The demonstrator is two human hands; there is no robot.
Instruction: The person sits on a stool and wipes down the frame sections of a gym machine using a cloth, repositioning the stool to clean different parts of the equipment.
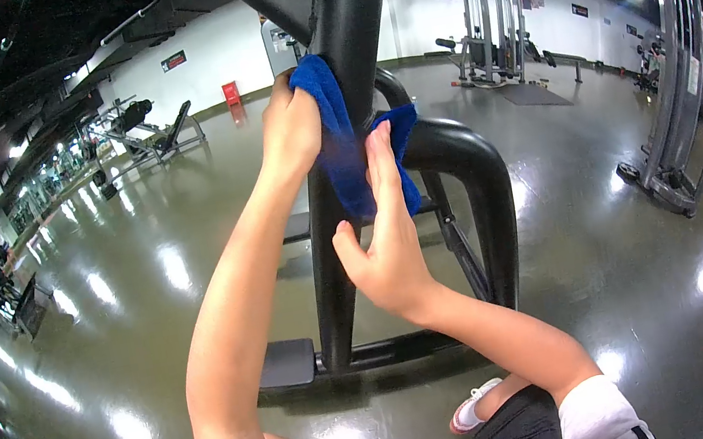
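A blue cloth (344,169) is draped against a thick black post (351,15) of a gym machine, directly ahead of me. My left hand (291,127) grips the cloth's upper left part, with its fingertips partly hidden behind the fabric and the post. Lower and to the right, my right hand (388,246) lies against the cloth with long, straight fingers pointing up. Its thumb stands apart on the left side. Part of the cloth sticks out beyond the right fingertips, near a curved black tube (477,161) that joins the post.
The machine's base bar (401,348) and a dark foot plate (288,363) sit near the floor, just before my shoes (474,405). A weight bench (161,140) stands far left. Cable machines (490,19) stand back right, and a tall metal frame (679,90) rises at right.
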